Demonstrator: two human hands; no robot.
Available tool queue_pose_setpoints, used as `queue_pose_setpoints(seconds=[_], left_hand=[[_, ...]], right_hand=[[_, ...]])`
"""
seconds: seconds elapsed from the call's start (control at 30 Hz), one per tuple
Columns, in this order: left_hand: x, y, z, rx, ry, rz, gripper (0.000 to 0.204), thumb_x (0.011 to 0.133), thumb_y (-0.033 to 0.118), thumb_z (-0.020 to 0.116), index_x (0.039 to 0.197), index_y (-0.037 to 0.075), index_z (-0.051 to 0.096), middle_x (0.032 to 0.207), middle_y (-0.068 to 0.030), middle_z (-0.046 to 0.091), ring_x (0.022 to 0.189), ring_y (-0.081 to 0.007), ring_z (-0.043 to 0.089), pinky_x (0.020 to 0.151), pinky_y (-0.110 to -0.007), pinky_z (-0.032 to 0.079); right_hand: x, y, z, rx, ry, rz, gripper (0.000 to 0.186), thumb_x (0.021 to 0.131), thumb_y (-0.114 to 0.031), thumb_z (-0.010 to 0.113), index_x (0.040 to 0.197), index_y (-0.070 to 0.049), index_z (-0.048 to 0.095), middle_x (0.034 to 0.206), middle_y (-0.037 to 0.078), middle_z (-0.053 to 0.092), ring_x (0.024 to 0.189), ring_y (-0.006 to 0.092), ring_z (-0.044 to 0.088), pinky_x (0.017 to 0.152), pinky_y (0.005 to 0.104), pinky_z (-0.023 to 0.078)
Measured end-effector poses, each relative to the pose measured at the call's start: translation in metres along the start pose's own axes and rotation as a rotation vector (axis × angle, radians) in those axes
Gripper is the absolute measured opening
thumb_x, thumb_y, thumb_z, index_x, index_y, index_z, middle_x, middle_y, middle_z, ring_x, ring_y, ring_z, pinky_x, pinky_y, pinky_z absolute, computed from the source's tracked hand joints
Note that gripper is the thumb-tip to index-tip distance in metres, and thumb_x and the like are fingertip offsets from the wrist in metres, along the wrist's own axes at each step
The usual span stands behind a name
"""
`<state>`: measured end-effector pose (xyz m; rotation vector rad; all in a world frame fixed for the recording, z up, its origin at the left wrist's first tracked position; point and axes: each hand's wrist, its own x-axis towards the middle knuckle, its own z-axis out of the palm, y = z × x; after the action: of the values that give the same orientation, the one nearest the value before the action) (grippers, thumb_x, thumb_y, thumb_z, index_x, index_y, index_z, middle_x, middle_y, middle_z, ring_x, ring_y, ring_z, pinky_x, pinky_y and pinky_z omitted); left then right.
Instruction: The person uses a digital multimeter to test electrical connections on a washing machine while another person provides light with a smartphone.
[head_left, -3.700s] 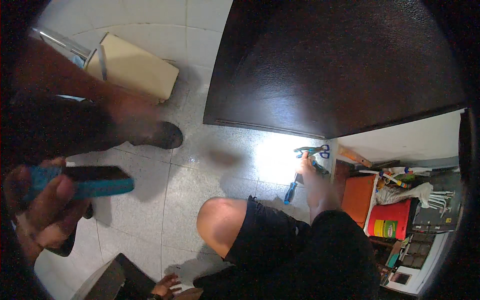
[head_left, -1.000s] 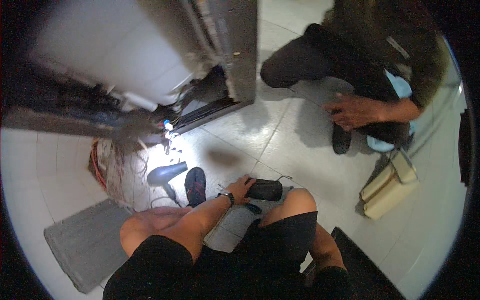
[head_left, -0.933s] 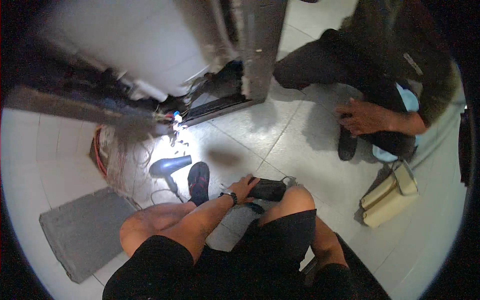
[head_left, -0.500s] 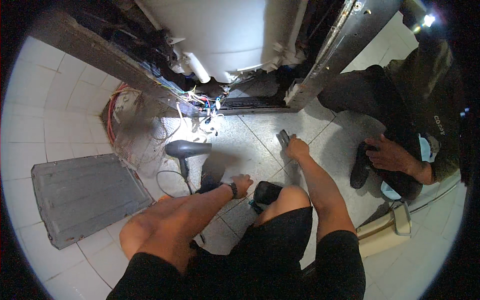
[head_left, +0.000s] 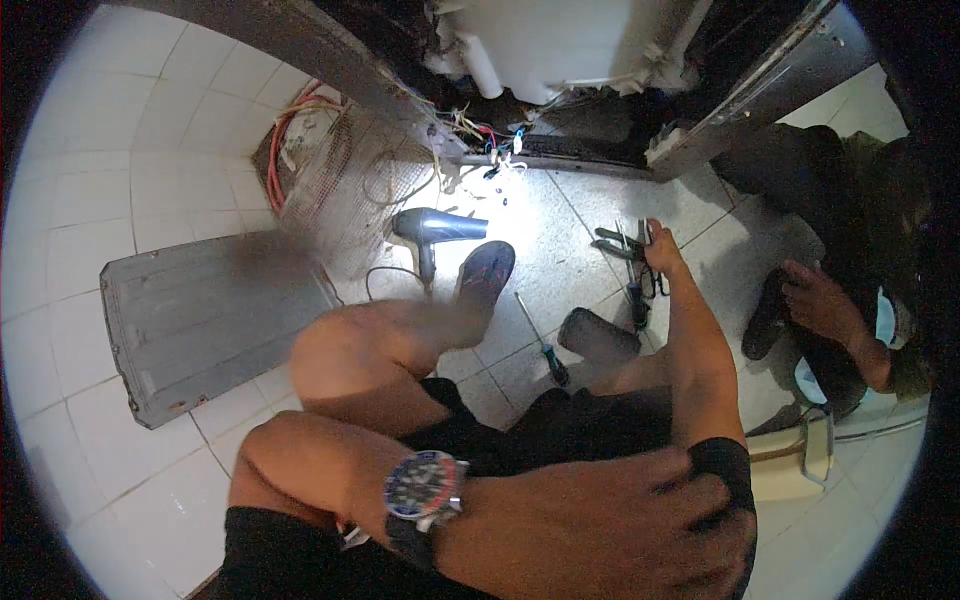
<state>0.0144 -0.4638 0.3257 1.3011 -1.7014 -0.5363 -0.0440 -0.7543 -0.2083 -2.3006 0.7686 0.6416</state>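
My left hand (head_left: 600,530), with a watch on its wrist, is raised close in front of me across my lap. Its fingers are spread, slightly blurred, with nothing seen in them. At the floor tools, my right hand (head_left: 660,247) has its fingers closed; what lies in them is mostly hidden. Dark-handled pliers (head_left: 615,243) lie right beside those fingers. A screwdriver (head_left: 637,305) and a black looped tool, unclear in kind, lie just below the hand. Another screwdriver (head_left: 550,362) with a dark green handle rests nearer my legs.
A hair dryer (head_left: 435,228) lies by my shoe. Loose wires (head_left: 490,140) hang from the open appliance frame (head_left: 740,100) ahead. A grey panel (head_left: 215,325) and a mesh sheet (head_left: 350,170) are at left. At right another person's hand (head_left: 825,310) rests near their knee.
My left hand has come up from the floor toward me. My right hand has shifted over the tools, and the dark tool it held is no longer clearly in it. My view has moved.
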Motion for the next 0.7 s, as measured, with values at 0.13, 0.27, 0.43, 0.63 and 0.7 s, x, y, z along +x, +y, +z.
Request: queue_pose_setpoints(seconds=[0.13, 0.27, 0.43, 0.63, 0.7], left_hand=[[0.002, 0.004, -0.026, 0.146, -0.015, 0.053, 0.029, 0.075, 0.027, 0.072, 0.102, 0.018, 0.066, 0.11, -0.0028, 0.059, 0.104, -0.0225, 0.056, 0.078, -0.032, 0.052], [0.029, 0.032, -0.063, -0.296, 0.124, -1.145, 0.018, 0.077, 0.023, 0.07, 0.093, 0.017, 0.066, 0.087, 0.0001, 0.059, 0.083, -0.0187, 0.057, 0.068, -0.031, 0.051], [-0.011, -0.073, -0.09, 0.224, 0.204, -0.159, 0.019, 0.08, 0.006, 0.062, 0.099, 0.01, 0.061, 0.093, -0.0078, 0.069, 0.08, -0.0284, 0.066, 0.072, -0.037, 0.054], [-0.004, -0.099, -0.107, 0.253, 0.432, -0.345, 0.015, 0.081, -0.003, 0.057, 0.093, 0.004, 0.062, 0.088, -0.009, 0.063, 0.082, -0.0239, 0.066, 0.071, -0.031, 0.053], [-0.016, -0.099, -0.116, 0.163, 0.516, -0.392, 0.008, 0.094, 0.002, 0.051, 0.099, 0.002, 0.058, 0.093, -0.0091, 0.063, 0.084, -0.0144, 0.062, 0.069, -0.027, 0.05]], right_hand=[[-0.027, -0.063, 0.006, -0.057, 0.355, -0.107, 0.06, 0.078, -0.011, 0.061, 0.136, -0.004, 0.046, 0.117, 0.03, 0.055, 0.106, 0.0455, 0.057, 0.092, 0.0466, 0.049], [-0.1, -0.089, 0.054, 0.012, 0.717, -0.137, 0.02, 0.094, -0.02, 0.051, 0.101, -0.002, 0.057, 0.093, 0.021, 0.062, 0.091, 0.0386, 0.061, 0.081, 0.045, 0.051], [-0.217, -0.175, 0.072, -0.366, -0.036, -0.137, 0.076, 0.074, -0.041, 0.078, 0.138, -0.018, 0.043, 0.131, 0.017, 0.049, 0.124, 0.0369, 0.047, 0.102, 0.0575, 0.036], [-0.158, -0.163, 0.101, -0.344, 0.057, 0.014, 0.083, 0.069, -0.044, 0.082, 0.137, -0.017, 0.044, 0.128, 0.018, 0.047, 0.12, 0.0366, 0.048, 0.098, 0.0587, 0.039], [-0.14, -0.182, 0.067, -0.167, 0.055, 0.062, 0.088, 0.067, -0.046, 0.082, 0.139, -0.015, 0.042, 0.129, 0.021, 0.044, 0.12, 0.0398, 0.048, 0.099, 0.0585, 0.04]])
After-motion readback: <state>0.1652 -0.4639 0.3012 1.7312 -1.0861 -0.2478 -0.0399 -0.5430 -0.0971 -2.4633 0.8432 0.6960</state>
